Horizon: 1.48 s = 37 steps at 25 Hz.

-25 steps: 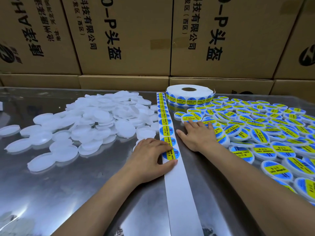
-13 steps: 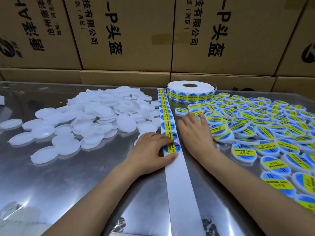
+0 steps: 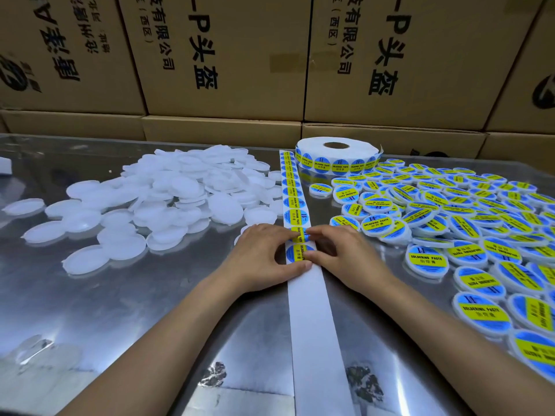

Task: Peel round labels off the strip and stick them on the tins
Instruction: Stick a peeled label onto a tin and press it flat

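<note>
A white backing strip (image 3: 309,310) runs down the middle of the metal table from a label roll (image 3: 336,156). Round blue and yellow labels (image 3: 295,216) line its far part; the near part is bare. My left hand (image 3: 264,259) rests on the strip's left edge, thumb and fingers pressing around the nearest label (image 3: 297,253). My right hand (image 3: 345,253) touches that same label from the right, fingertips on its edge. Plain white tins (image 3: 168,199) lie heaped on the left. Labelled tins (image 3: 450,217) cover the right side.
Large cardboard boxes (image 3: 225,55) with printed characters form a wall behind the shiny metal table (image 3: 90,310). A few single white tins (image 3: 22,205) lie apart at far left. Dark smudges (image 3: 365,382) mark the table near the front.
My right hand has left the labelled tins and come back left to the strip, meeting my left hand at the nearest label. The left hand stayed on the strip.
</note>
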{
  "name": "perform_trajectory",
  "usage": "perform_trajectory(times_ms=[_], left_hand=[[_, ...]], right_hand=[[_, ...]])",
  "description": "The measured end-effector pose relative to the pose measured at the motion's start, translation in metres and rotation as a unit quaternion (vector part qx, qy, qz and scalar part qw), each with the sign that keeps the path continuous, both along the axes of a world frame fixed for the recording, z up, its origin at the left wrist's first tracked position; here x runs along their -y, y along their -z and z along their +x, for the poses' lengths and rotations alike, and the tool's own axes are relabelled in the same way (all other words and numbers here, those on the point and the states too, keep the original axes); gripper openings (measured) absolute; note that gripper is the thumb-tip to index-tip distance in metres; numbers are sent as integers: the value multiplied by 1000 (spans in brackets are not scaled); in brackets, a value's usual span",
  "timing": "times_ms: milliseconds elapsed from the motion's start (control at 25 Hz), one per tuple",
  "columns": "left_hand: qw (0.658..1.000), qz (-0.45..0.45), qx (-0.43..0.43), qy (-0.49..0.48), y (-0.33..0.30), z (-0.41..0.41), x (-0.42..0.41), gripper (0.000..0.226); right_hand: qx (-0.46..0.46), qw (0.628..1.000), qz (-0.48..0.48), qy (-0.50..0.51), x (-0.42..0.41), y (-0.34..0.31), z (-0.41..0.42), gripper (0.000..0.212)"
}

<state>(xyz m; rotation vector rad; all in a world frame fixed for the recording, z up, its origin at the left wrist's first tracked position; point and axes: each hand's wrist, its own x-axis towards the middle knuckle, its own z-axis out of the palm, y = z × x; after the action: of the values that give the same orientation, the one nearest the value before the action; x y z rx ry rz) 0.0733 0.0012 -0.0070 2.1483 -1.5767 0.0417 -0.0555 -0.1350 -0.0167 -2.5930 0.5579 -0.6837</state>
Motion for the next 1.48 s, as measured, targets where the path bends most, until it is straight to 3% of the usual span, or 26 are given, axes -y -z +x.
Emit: perform_trajectory(times_ms=[320, 560, 840, 960, 1040, 1120, 1280, 1360, 1480], left_hand=[[999, 29, -11, -9, 1, 4, 2, 74], [999, -12, -41, -16, 1, 3, 2, 64], [1000, -1, -21, -7, -2, 0, 1, 60], [1000, 19, -15, 12, -7, -3, -1, 65], [999, 9, -32, 29, -9, -4, -3, 76], [997, -11, -73, 24, -9, -3, -5, 88], [994, -8, -106, 15, -9, -6, -5, 103], [994, -7, -97, 43, -8, -11, -5, 101], [980, -48, -172, 87, -7, -19, -5, 88]], right_hand=[[4, 997, 72, -17, 6, 1, 0, 52], [21, 997, 75, -13, 2, -1, -2, 35], [61, 996, 42, -51, -4, -7, -5, 21], [85, 989, 92, -81, -7, -11, -7, 18], [120, 970, 192, -87, -10, -16, -9, 17], [152, 938, 306, -63, -12, -25, -11, 34], [223, 813, 537, -38, -13, -40, -17, 44], [246, 756, 603, -65, -15, -44, -20, 42], [218, 735, 634, -104, -22, -41, -18, 40]])
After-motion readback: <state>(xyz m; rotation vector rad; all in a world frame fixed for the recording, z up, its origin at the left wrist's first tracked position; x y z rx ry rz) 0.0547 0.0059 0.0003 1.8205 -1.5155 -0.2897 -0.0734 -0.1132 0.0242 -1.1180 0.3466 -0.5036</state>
